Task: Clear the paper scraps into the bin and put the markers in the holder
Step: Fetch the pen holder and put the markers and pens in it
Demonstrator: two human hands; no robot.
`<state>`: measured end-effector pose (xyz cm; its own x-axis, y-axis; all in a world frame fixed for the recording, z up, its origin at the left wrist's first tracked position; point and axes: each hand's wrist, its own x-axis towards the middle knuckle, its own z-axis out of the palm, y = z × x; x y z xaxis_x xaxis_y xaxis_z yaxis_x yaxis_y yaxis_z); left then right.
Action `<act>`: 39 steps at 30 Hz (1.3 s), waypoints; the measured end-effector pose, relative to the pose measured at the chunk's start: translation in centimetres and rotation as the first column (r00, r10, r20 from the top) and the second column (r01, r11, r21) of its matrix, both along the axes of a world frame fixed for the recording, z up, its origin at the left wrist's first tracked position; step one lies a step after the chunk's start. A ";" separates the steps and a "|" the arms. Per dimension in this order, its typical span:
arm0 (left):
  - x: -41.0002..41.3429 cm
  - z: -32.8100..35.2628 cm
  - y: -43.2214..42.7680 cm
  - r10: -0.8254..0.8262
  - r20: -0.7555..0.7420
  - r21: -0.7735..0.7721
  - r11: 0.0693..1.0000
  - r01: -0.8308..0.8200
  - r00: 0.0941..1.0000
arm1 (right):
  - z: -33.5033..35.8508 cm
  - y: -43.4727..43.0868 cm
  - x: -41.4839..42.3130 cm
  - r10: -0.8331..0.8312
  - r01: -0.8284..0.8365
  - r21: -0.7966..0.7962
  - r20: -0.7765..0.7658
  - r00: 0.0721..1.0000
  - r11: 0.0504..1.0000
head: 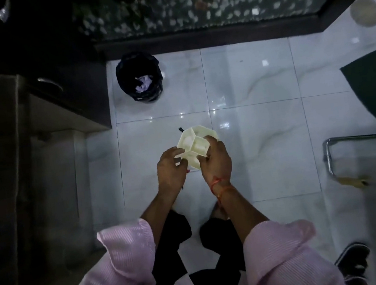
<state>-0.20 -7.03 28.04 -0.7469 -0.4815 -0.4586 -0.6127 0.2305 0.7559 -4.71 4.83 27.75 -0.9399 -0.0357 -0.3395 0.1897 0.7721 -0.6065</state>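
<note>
From my remote seat the biggest thing in view is the floor [257, 80], glossy white tile with grey veining and thin grout lines, hard and slick enough that I'd expect a dropped pen to roll; to the left stands a dark cabinet [61, 94] with a metal pull, too dim for me to say more. At the far edge of the tiles sits the bin [123, 79], round and lined with a crinkled black bag; pale crumpled paper scraps [143, 83] lie inside it, so I judge that half of the job well along. The holder [194, 141] is held up in front of the body, well apart from the bin; it is cream moulded plastic, many-sided, split by thin walls into open compartments, with its mouth tipped toward the camera, I judge so the cells can be seen while loading. The right hand [215, 160] wraps curled fingers and thumb round the holder's right wall and carries it; the left hand [171, 168] has its fingers curled, their tips against the near-left wall, and appears to clasp a marker [190, 170], a slim white barrel with a red band showing under the palm; a black tip [179, 129] pokes out past the holder's far-left edge, though whether it sits in a cell or behind the holder I cannot tell.
</note>
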 end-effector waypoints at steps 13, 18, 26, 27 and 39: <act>-6.2 -27.3 3.0 -0.161 0.059 0.210 0.967 0.146 0.985 | -28.3 2.9 -6.3 -0.092 0.096 0.061 -0.059 0.994 0.994; -11.1 -37.4 3.1 -0.365 0.161 0.159 0.926 0.341 0.917 | -38.7 3.4 -9.8 -0.138 0.141 0.050 -0.059 0.989 0.989; -15.5 -43.5 4.0 -0.521 0.183 0.014 0.850 0.527 0.834 | -44.2 2.7 -12.1 -0.208 0.208 -0.013 -0.033 0.978 0.978; -14.9 -43.5 4.1 -0.539 0.198 0.027 0.838 0.546 0.819 | -44.1 2.9 -11.6 -0.216 0.216 -0.007 -0.026 0.976 0.976; -14.0 -45.1 4.1 -0.582 0.156 0.163 0.812 0.560 0.798 | -47.3 4.6 -11.2 -0.184 0.184 0.115 -0.006 0.983 0.976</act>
<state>-14.18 -2.96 -17.06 -0.7645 0.0632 -0.6415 -0.5271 0.5115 0.6786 -15.88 9.39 -19.54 -0.9252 0.1769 -0.3356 0.3375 0.7878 -0.5152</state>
